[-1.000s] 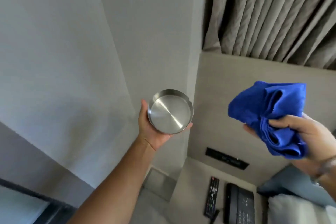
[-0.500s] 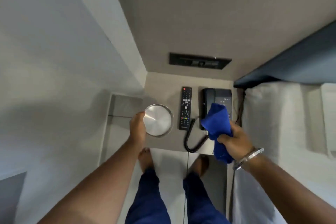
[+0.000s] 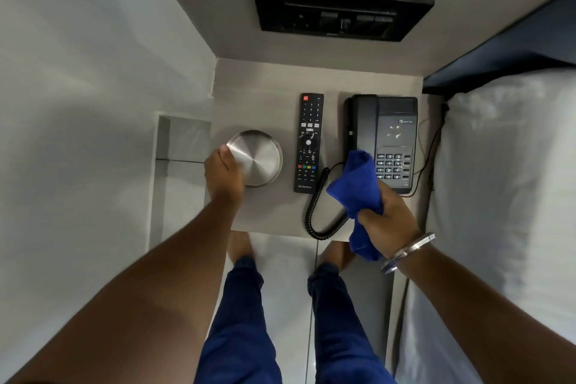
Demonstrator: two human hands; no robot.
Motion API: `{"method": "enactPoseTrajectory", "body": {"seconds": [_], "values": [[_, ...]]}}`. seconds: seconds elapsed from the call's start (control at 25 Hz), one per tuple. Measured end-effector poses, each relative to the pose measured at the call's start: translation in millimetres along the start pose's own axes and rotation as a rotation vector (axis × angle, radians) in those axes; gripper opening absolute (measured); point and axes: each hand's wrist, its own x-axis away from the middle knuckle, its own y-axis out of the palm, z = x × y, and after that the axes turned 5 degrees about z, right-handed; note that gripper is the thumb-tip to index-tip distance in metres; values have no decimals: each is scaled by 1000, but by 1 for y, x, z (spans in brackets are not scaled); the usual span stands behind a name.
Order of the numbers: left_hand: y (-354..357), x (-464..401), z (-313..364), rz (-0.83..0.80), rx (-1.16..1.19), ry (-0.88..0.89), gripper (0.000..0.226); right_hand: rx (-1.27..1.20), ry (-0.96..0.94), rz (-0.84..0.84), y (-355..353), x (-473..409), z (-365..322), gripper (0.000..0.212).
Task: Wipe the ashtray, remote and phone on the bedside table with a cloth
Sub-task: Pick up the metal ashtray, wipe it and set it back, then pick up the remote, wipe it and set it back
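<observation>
1. Head view: the ashtray (image 3: 256,158) now sits on the bedside table (image 3: 268,84), left of the remote (image 3: 308,143). A second ago you held it up in the air against the wall; half a second ago it was just reaching the tabletop.
2. Your left hand (image 3: 223,176) is still on its near-left rim, fingers curled over the edge. Whether you are gripping or only touching, I cannot tell.
3. Judgement: the ashtray is likely done and being set back; release is the step in hand.
4. Your right hand (image 3: 385,218) is clenched around the blue cloth (image 3: 358,193), which has come down from beside the curtain to hang over the near-left corner of the phone (image 3: 385,121), above the coiled cord (image 3: 314,212).
5. Remote lies flat between ashtray and phone, touching neither. It and the phone look like the remaining work.
6. Watch the cord: it loops off the table's front edge, close under the cloth.
</observation>
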Motion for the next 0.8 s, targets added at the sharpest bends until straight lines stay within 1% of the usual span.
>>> {"method": "enactPoseTrajectory", "body": {"seconds": [0.12, 0.2, 0.28, 0.36, 0.44, 0.48, 0.52, 0.56, 0.6, 0.64, 0.68, 0.72, 0.8], "values": [[0, -3, -1, 31, -76, -8, 46, -6, -10, 10, -3, -5, -1, 47], [-1, -9, -1, 35, -97, -15, 45, -15, -5, 11, -5, -8, 2, 49], [-2, -16, -1, 43, -133, -19, 44, -21, 5, 11, -3, -10, 6, 46], [-1, -20, -1, 68, -188, -37, 43, -31, 32, 47, 0, -11, 11, 41], [-3, -17, 4, 121, -198, -112, 42, -42, 18, 40, -1, -9, 15, 49], [-5, -14, 10, 183, -214, -110, 43, -40, -4, 11, -3, -7, 16, 49], [-6, -12, 20, 258, -266, -28, 44, -40, -19, -8, -3, -5, 16, 47], [-5, -11, 34, 306, -322, 131, 42, -39, -26, -9, -3, -4, 18, 44], [2, -10, 53, 283, -350, 319, 39, -45, -22, 7, -2, -4, 21, 43], [15, -11, 74, 194, -353, 487, 36, -60, -11, 27, 1, -2, 23, 41], [32, -11, 96, 58, -373, 569, 37, -75, -2, 47, 3, -1, 23, 40], [51, -13, 118, -90, -431, 550, 46, -81, -2, 52, 4, 0, 24, 39], [86, -14, 149, -346, -603, 346, 74, -75, -32, 34, 2, 2, 26, 42]]}}
